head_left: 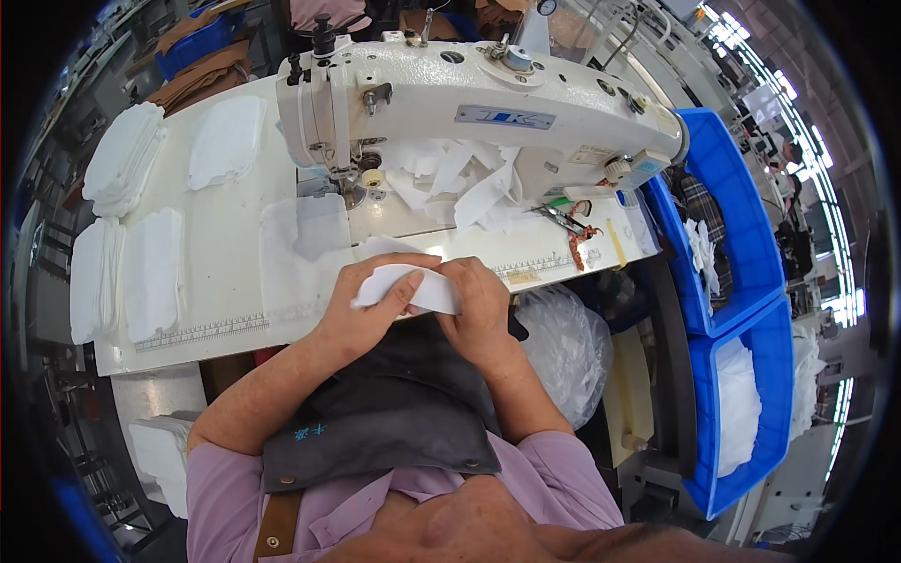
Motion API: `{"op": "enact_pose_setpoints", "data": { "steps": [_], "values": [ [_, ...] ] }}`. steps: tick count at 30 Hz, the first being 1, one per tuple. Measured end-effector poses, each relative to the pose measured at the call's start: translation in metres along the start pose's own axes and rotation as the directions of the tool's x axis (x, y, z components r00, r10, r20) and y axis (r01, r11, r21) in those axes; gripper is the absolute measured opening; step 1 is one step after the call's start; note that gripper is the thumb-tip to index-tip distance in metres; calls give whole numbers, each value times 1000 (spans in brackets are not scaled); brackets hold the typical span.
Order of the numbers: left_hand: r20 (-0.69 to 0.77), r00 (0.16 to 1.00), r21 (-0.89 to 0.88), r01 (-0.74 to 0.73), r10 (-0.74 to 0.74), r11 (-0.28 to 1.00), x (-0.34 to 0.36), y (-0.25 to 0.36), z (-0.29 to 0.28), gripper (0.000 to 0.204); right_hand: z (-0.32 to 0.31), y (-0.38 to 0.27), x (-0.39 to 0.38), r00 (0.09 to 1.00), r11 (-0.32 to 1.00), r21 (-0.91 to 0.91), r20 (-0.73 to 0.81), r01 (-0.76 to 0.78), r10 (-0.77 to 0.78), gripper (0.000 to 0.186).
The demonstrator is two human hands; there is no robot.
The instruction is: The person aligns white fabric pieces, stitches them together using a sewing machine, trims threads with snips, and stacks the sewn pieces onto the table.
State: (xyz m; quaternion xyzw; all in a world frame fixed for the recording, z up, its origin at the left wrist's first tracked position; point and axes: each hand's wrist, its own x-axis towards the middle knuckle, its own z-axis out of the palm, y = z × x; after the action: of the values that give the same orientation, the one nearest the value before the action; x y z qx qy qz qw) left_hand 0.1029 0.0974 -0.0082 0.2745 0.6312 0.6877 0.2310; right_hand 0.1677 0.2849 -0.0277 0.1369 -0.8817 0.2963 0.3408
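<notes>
My left hand [368, 305] and my right hand [472, 308] both grip a folded white fabric piece [430, 293] at the front edge of the sewing table [232, 247], my left thumb pressed on it. Just beyond is a white industrial sewing machine [404, 84], with loose white strips [483, 186] under its arm. A translucent template [305, 249] lies left of the needle area. Scissors or snips [563, 219] with orange wrapping lie to the right.
Stacks of white pieces [122, 155] cover the table's left side, with more [160, 450] on a lower surface. Two blue bins [760, 253] holding fabric stand along the right. A clear plastic bag [558, 357] sits under the table. Brown pieces [197, 75] are behind at left.
</notes>
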Motion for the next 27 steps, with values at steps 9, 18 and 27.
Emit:
{"op": "enact_pose_setpoints", "data": {
  "steps": [9, 18, 27],
  "values": [
    [-303, 953, -86, -31, 3, 996, -14, 15, -35, 27, -48, 33, -3, 976, 983, 65, -129, -170, 177, 25],
    [-231, 969, -57, 72, -83, 996, -18, 9, -39, 26, -213, 177, -18, 480, 911, 254, -786, -325, 390, 32],
    [-108, 985, -76, 128, -136, 989, -20, -4, -49, 34, -324, 239, -50, 415, 784, -53, -869, -619, 268, 42]
  ]
}}
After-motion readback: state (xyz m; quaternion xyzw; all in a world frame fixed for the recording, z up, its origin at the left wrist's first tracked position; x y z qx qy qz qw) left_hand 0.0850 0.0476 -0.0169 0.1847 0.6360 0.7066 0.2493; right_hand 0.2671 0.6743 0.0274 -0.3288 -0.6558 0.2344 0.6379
